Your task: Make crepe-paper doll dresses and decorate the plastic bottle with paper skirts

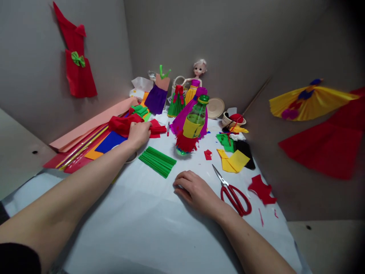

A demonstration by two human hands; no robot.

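Note:
My left hand [139, 134] is curled over a crumpled sheet of red paper [124, 125] at the far left of the table. My right hand [194, 189] rests on the white table covering [142, 232] with its fingers closed and nothing in them. Just right of that hand lie red-handled scissors [234, 198], and a bundle of green paper strips [157, 161] sits ahead of it. Between my hands and further back stands a plastic bottle [195, 121] dressed in yellow, red and purple paper.
A small doll [198, 72] stands at the back among paper dresses. Coloured paper sheets [85, 140] lie at the left; yellow paper [235, 161] and red scraps [261, 189] lie at the right. Paper gowns [76, 64] hang on the grey walls.

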